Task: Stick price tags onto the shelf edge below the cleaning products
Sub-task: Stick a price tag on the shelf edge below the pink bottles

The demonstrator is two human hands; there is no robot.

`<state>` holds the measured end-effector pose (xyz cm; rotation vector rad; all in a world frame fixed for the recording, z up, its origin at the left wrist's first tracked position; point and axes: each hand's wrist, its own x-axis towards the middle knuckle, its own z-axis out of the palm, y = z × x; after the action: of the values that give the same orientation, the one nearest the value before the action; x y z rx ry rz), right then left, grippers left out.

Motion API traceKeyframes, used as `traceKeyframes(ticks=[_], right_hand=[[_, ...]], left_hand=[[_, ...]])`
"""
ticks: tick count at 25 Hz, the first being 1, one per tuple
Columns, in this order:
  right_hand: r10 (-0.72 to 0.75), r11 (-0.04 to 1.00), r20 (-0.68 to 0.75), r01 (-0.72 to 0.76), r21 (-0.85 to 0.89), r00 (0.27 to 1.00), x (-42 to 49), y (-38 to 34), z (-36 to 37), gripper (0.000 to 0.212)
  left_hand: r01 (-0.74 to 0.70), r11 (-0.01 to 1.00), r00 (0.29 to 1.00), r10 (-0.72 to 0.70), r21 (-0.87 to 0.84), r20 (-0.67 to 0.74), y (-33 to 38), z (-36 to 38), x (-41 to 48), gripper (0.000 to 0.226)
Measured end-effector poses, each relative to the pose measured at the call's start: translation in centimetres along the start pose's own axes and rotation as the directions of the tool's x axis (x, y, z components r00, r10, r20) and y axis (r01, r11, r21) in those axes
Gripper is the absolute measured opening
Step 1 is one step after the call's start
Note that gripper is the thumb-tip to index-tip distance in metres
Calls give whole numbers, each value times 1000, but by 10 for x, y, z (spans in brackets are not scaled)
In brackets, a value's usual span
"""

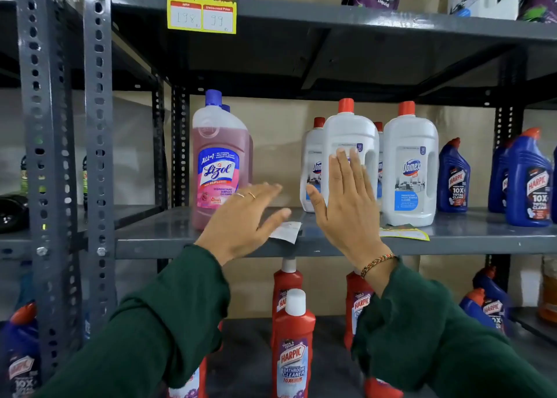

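Here, middle shelf edge (pixel 156 244) with a white paper slip (pixel 285 231) lying on it, overhanging the lip, just right of the Lizol bottle (pixel 221 162). Left hand (pixel 244 217) spread flat, fingertips apparently resting on the slip; right hand (pixel 346 199) spread, raised before a Domex bottle (pixel 351 150), holding nothing. Yellow price tag (pixel 404 233) loose farther right of the Lizol bottle. Likely risks: slip brushed off the lip; Domex bottle knocked over; tag stuck crooked.

Pink Lizol bottle (pixel 221 162), white Domex bottles (pixel 410 168), seemingly yellow-bordered price tag (pixel 201 13)
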<state>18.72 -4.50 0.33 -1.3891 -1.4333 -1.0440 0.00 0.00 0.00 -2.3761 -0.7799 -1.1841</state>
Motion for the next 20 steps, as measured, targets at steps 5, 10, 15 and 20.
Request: traceKeyframes(ticks=[5, 10, 15, 20], right_hand=[[-11, 979, 149, -20, 202, 989, -21, -13, 15, 51], [-163, 914, 372, -2, 407, 914, -37, -16, 17, 41], [-84, 792, 166, -35, 610, 983, -34, -41, 11, 27], [59, 687, 383, -316, 655, 922, -28, -69, -2, 27]], left_hand=[[-81, 996, 904, 59, 35, 424, 0, 17, -12, 50], [-55, 980, 988, 26, -191, -152, 4, 17, -23, 22], [241, 784, 859, -446, -572, -249, 5, 3, -35, 16], [257, 626, 916, -402, -736, -22, -15, -24, -57, 42]])
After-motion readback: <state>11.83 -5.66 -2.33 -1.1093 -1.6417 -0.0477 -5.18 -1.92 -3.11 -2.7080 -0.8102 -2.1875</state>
